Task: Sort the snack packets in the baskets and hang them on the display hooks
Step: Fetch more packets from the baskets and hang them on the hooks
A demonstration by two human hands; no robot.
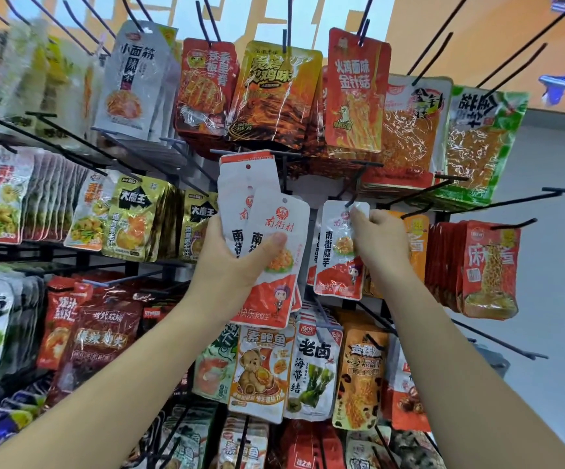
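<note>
The right hand (381, 238) pinches one white packet (338, 255) upright, its top at the hook tip (350, 201); the left hand (237, 262) grips the spare packets (267, 238).

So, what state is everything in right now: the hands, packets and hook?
Left hand, grips a fanned stack of white-and-red snack packets, unhung.
Right hand, pinches the top of a single white-and-red packet.
Single packet, upright, top at black wire hook tip; threaded or not, cannot tell.
</note>
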